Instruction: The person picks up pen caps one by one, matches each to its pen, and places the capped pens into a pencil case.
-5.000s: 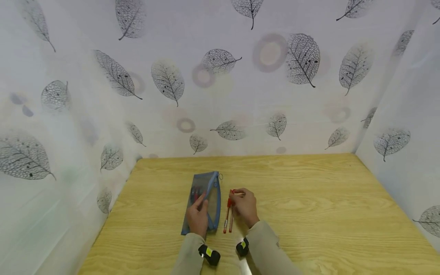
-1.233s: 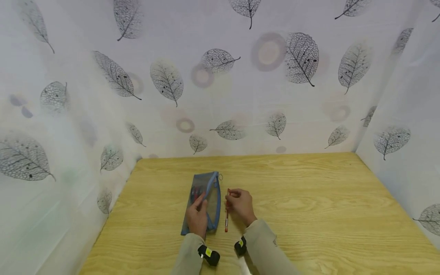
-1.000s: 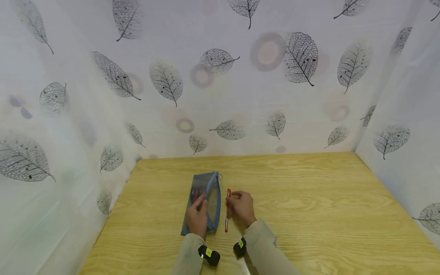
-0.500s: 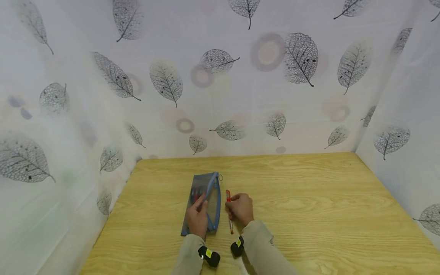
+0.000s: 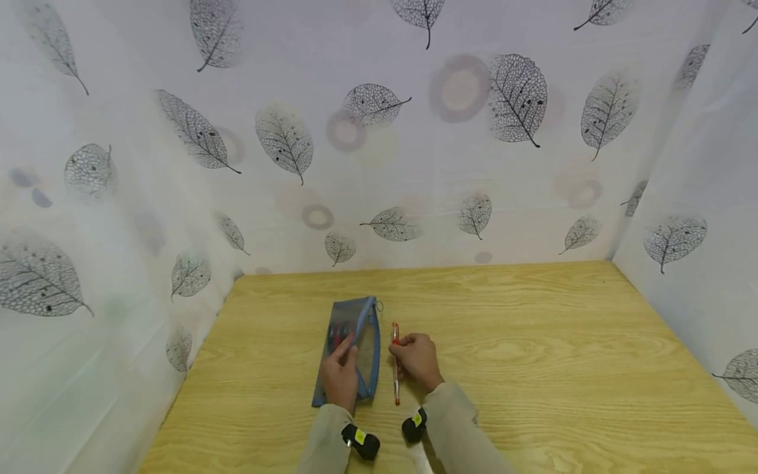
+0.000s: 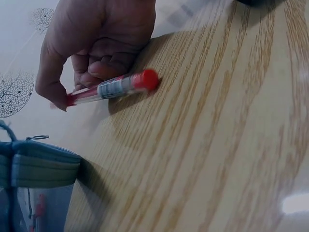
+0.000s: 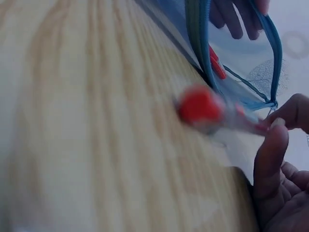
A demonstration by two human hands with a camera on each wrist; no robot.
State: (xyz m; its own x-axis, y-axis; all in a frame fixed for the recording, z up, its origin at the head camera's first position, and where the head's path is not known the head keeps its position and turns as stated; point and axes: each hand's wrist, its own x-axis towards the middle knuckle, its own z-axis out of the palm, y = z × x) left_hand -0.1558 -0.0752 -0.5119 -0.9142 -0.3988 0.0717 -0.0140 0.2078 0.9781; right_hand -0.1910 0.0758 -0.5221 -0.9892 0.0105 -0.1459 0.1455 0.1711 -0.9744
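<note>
A mesh pencil case with blue zip edging lies on the table, its mouth parted, with red and dark pens showing through the mesh. My left hand holds the case by its near flap, thumb and forefinger at the opening. To the right of the case, my right hand pinches a clear-barrelled pen with red ends between thumb and forefinger. The pen points lengthwise toward me, close over the wood. In the right wrist view its red end is blurred, and the open case mouth stands beyond it.
The wood-grain table runs back to a pale leaf-printed curtain, which also closes off both sides. A small ring hangs at the case's far corner. Black wrist cameras sit on both sleeves.
Five seconds ago two red pens were at my right hand; now one is there. That pen has shifted slightly and changed its slant in my fingers. My left hand and the case stay put.
</note>
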